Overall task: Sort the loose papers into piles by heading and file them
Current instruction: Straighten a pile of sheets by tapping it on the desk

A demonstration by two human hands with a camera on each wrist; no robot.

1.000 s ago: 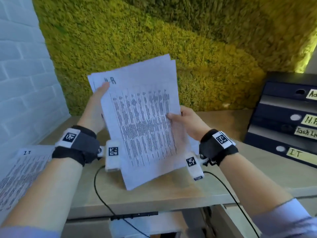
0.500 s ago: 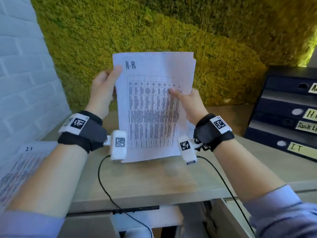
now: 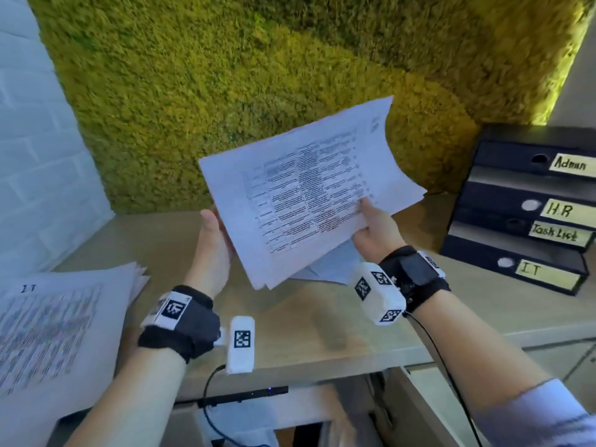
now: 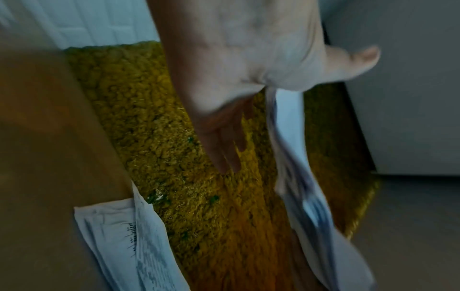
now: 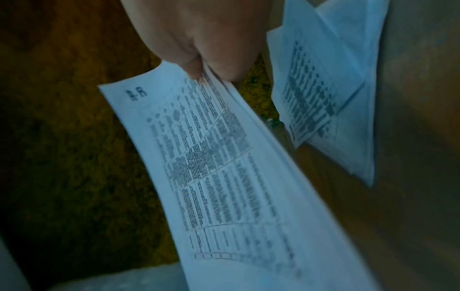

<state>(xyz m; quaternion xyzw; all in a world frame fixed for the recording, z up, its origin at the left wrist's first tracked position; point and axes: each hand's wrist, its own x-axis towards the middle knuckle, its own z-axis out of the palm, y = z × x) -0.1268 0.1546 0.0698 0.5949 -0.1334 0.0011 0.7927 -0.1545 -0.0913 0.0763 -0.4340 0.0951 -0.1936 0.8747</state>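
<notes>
Fingers of the right hand [image 3: 377, 233] pinch the floppy HR papers [image 3: 309, 191] at one edge — light, bendy; left hand [image 3: 211, 250] open, flat beside them.

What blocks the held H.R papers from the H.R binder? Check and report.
Nothing visible stands between the white printed H.R paper sheaf, gripped by the right hand, and the dark H.R-labelled binder. That binder lies stacked under the dark Admin-labelled binder, so it must be pulled free first.
</notes>
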